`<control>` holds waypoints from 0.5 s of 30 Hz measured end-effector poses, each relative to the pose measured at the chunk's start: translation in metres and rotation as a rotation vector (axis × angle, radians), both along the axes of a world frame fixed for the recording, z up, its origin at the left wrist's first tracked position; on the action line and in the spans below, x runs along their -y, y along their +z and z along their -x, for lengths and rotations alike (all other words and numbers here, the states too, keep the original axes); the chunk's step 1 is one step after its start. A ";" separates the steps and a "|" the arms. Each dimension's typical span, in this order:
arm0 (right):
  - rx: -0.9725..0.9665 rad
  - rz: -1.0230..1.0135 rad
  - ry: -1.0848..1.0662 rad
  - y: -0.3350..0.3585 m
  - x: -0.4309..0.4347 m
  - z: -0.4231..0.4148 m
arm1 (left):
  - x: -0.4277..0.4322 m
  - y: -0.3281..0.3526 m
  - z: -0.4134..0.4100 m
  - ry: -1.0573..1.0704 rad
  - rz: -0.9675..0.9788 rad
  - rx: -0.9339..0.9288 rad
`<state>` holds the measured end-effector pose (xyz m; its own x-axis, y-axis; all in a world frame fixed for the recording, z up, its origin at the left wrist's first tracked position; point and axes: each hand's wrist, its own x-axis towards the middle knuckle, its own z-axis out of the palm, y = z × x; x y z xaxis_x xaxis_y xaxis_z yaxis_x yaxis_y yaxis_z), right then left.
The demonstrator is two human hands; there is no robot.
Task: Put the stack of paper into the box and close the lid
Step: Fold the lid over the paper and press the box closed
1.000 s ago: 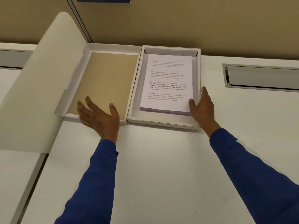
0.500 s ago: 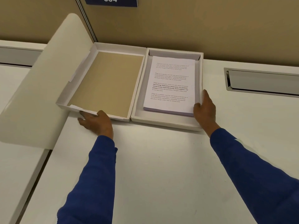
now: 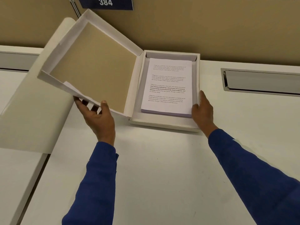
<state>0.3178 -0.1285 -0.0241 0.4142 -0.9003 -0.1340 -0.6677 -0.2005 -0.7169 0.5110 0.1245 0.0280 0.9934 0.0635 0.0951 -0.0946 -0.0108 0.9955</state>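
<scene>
While left hand (image 3: 99, 116) grips near edge of tilted lid (image 3: 92, 69), thumb on top, right hand (image 3: 203, 109) rests half-open against box (image 3: 164, 123) right wall beside paper stack (image 3: 168, 88).

Sign (image 3: 106, 3), dark blue, on the tan wall: white number "384".

Top sheet of the paper (image 3: 168, 86) in the box: four short blocks of small black print. Most is too small to read. Third block, partly bold, reads "way of living. Defined by a slower pace. It is centered around strong community bonds, local traditions". Blocks open "Village life is a peaceful".
</scene>
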 end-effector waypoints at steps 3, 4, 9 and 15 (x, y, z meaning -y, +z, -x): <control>0.003 -0.004 0.001 0.002 0.000 0.000 | 0.002 0.010 0.007 -0.086 -0.025 0.079; 0.005 -0.005 0.001 0.002 0.000 0.000 | 0.003 0.012 0.009 -0.115 -0.034 0.105; 0.016 -0.013 0.003 0.001 0.001 0.000 | 0.006 0.021 0.010 -0.214 -0.122 0.218; 0.030 -0.031 -0.009 0.003 0.000 0.000 | 0.001 0.015 0.016 -0.289 -0.209 0.285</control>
